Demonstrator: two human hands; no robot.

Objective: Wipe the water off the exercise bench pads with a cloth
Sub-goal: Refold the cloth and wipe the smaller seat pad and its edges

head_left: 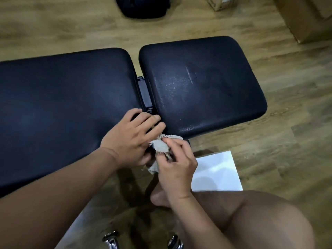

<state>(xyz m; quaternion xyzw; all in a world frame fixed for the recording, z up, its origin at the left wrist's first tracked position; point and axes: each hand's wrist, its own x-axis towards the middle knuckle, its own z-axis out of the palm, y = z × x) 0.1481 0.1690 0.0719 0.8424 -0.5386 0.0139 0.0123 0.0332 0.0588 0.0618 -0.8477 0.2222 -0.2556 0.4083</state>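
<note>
The black exercise bench lies across the view with a long back pad (62, 105) on the left and a shorter seat pad (203, 83) on the right. A narrow gap with a black hinge bracket (144, 94) separates them. Small wet specks glint on the seat pad. A small frayed beige cloth (159, 146) is bunched at the near end of the gap. My right hand (177, 164) pinches the cloth from the right. My left hand (133, 139) rests on the back pad's corner with fingers spread toward the gap, its thumb side touching the cloth.
A white box (219, 173) lies on the wooden floor (287, 141) just right of my hands. My bare knee (260, 221) and foot are below. Chrome dumbbell ends (111, 239) sit at the bottom edge. A black bag (143, 6) and cardboard boxes (305, 18) stand at the far side.
</note>
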